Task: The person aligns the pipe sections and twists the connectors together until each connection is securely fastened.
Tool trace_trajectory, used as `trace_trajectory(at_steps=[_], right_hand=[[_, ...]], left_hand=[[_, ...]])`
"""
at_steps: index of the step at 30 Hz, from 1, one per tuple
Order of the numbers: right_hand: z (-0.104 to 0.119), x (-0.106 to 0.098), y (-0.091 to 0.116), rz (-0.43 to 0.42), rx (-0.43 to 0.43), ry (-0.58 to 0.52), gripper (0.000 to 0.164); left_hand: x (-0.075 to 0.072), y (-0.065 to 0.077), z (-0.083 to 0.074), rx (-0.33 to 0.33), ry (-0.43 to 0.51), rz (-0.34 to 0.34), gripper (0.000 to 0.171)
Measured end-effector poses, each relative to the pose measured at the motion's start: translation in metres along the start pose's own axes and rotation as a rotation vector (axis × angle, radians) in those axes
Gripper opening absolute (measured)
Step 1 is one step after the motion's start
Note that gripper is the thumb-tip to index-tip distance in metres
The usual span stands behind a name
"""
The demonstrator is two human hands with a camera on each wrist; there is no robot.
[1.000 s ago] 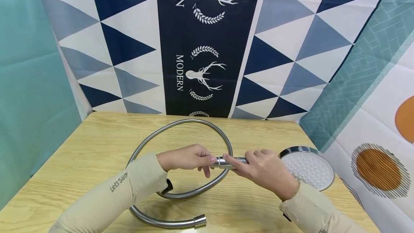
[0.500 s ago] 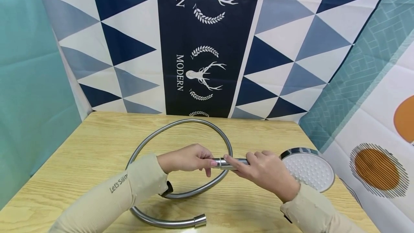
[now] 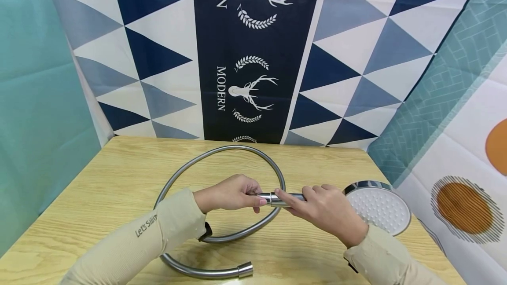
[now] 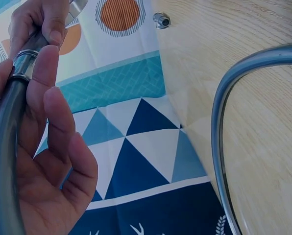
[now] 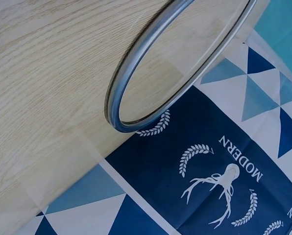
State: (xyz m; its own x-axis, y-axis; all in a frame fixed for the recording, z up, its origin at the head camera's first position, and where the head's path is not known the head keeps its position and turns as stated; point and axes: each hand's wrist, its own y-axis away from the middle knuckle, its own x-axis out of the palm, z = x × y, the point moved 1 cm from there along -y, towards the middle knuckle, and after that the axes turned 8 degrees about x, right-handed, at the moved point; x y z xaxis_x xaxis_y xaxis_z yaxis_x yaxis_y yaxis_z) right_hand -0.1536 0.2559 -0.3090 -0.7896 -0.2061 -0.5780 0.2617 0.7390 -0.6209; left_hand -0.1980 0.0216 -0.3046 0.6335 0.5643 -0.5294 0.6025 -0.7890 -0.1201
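Note:
My left hand (image 3: 231, 192) pinches the metal connector (image 4: 24, 64) of a grey shower hose (image 3: 237, 147) between thumb and index finger. The other fingers are loosely bent beside the hose in the left wrist view. My right hand (image 3: 326, 210) grips the chrome handle of a shower head (image 3: 378, 208), its index finger stretched along the handle. Handle and connector meet end to end between the hands. The white spray face is turned up, right of my right hand. Neither hand shows in the right wrist view.
The hose loops over the wooden table (image 3: 130, 166), and its other end, a conical nut (image 3: 245, 270), lies near the front. A small metal fitting (image 4: 161, 20) stands near the table's edge. Patterned cloth (image 3: 245, 56) hangs behind the table.
My left fingers shift slightly around the connector, with the lower fingers drawing in more. The right hand and shower head stay nearly still.

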Motion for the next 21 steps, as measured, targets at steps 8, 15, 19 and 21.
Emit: trace_trajectory(at_steps=[8,15,19,21], right_hand=[[-0.0002,0.0018,0.0004,0.001,0.003,-0.008,0.042],[0.0004,0.0013,-0.0014,0.009,-0.01,-0.004,0.041],[0.0005,0.0017,-0.0018,0.011,-0.013,-0.007,0.041],[0.0006,0.0017,-0.002,0.011,-0.013,-0.009,0.041]], left_hand=[[-0.0015,-0.0017,0.0028,0.006,0.014,0.039,0.02],[-0.0015,-0.0032,0.0044,-0.005,0.012,0.102,0.025],[-0.0013,-0.0026,0.0035,0.01,-0.021,0.087,0.021],[-0.0015,-0.0018,0.0028,0.024,-0.038,0.078,0.019]])
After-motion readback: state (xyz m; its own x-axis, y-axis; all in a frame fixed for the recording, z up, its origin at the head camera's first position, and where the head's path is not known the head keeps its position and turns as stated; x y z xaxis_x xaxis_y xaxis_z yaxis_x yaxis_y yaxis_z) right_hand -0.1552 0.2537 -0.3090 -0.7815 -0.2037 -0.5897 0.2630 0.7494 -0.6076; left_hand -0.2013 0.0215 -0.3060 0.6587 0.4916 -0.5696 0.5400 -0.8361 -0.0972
